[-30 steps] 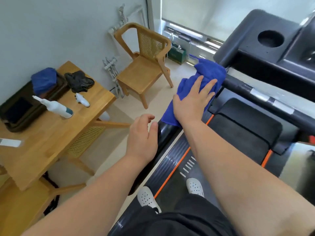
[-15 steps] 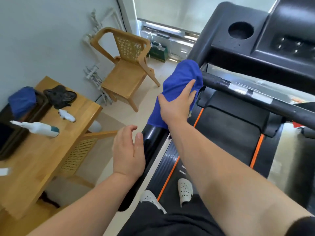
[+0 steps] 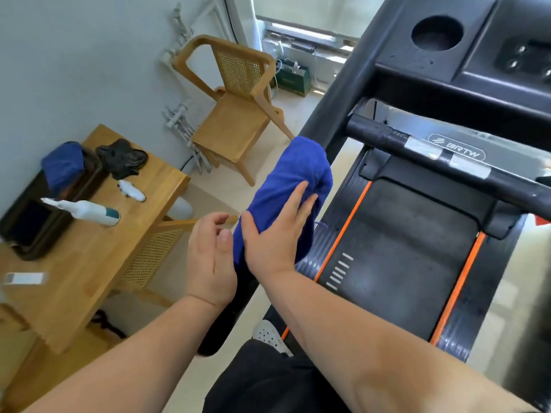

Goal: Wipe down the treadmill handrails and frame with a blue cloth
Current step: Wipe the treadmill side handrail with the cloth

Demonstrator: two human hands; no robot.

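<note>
The blue cloth (image 3: 286,180) is draped over the treadmill's left handrail (image 3: 340,108) and is pressed against it by the right hand (image 3: 274,234), whose fingers are held straight and slightly spread, the thumb set apart. The left hand (image 3: 210,257) is held just beside the cloth, fingers loosely curled, with nothing gripped. A spray bottle (image 3: 86,211) is laid on the wooden table (image 3: 89,263).
</note>
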